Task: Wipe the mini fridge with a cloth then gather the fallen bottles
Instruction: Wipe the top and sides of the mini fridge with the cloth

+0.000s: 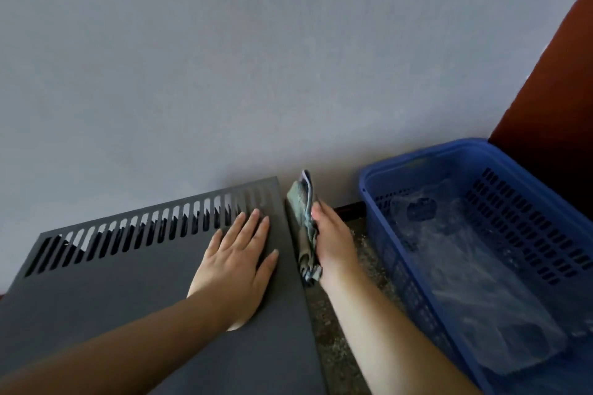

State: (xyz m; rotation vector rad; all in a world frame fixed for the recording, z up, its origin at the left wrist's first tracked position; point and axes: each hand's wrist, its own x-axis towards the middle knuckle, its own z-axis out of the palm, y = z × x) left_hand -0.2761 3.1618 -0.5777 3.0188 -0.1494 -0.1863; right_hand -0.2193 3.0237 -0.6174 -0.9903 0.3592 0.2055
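While the left hand (237, 263) lies flat on top of the mini fridge (128, 298), palm down and fingers a little spread, the right hand (330, 240) has the cloth (303, 202) bunched up against the fridge's right side panel. The thumb lies over the fabric, but the other fingers are tucked behind it, so I can't say exactly how they sit.

The bit that matters for the wipe: the cloth is sandwiched between the right hand and the panel, with the fridge at the hand's 9 o'clock. Its long axis runs roughly 12 to 6 along the top edge of that panel, one end poking up past the back corner toward the wall (224, 74). So my guess is the stroke goes along that line or straight down the side. The right hand is clearly the one for it, and the left looks like it's only steadying the fridge, just short of the vent slots (144, 228).

Bottle-wise, the blue basket (401, 266) sits on the floor (340, 346) at the right hand's 3 o'clock, near but not touching. Blurry clear plastic inside looks like bottles (465, 266), though I can't count them. I'd call gathering not yet started.
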